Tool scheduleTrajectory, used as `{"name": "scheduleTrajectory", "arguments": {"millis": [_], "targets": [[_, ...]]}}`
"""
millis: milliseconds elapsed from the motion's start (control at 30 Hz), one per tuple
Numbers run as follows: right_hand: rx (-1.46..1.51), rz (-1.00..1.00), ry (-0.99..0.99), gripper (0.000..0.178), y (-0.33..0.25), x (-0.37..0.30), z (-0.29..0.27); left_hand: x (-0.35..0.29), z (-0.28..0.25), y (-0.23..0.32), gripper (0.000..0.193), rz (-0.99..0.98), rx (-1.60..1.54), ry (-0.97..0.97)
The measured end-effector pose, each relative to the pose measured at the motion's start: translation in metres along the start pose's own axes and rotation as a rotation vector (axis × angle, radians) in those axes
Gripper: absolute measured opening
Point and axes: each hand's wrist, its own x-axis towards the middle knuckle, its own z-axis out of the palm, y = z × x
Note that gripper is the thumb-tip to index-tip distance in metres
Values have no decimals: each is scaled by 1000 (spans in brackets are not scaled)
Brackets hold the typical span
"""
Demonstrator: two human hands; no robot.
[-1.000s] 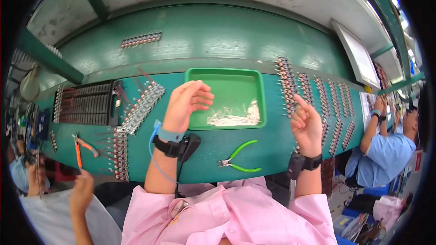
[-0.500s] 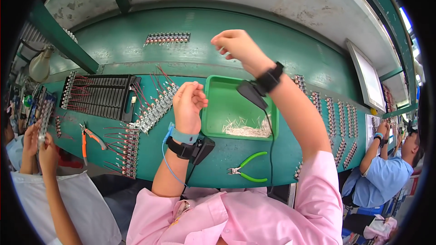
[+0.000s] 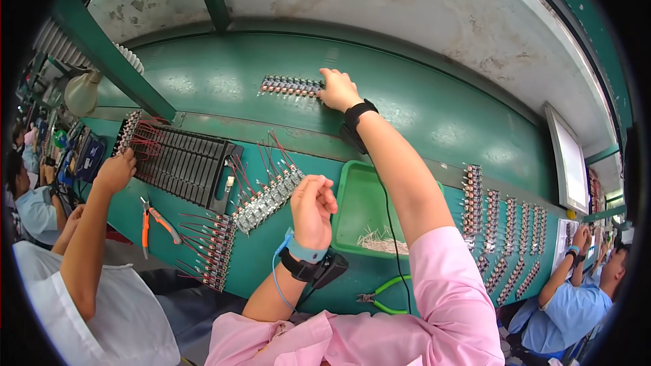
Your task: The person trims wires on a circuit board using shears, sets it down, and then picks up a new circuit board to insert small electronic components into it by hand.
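Note:
On the raised green ledge lies a row of small electrical parts [image 3: 290,86] with dark bodies and copper-coloured ends. My right hand [image 3: 339,89] is at its right end, fingers closed over the end parts; the fingertips are partly hidden. My left hand [image 3: 312,211] hovers by the left rim of a green tray [image 3: 344,196], fingers loosely curled, with nothing visible in them. Thin pale pieces [image 3: 381,240] lie heaped in the tray, partly behind my right arm. Beside my left hand is a row of silvery parts [image 3: 268,196] with red and dark wires.
Green-handled cutters [image 3: 386,296] lie near the front edge, orange-handled pliers [image 3: 157,224] further left. A black slotted tray [image 3: 180,163] sits beside a co-worker's hand [image 3: 116,171]. Several part rows [image 3: 491,220] stand at right, below a screen [image 3: 566,159]. A cable hangs from my right wrist.
My right hand has moved from above the tray to the row on the ledge and closed on its right end. My left hand stays beside the tray. The view has shifted.

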Motion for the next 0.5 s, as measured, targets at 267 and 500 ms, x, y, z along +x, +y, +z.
{"name": "scheduleTrajectory", "arguments": {"millis": [267,500], "targets": [[152,181,-307,36,-10,-20,-27,-17,-9,3,14,-12,3,-34],[1185,375,-361,9,-14,-123,-85,-60,-22,-14,21,63,46,-70]]}}
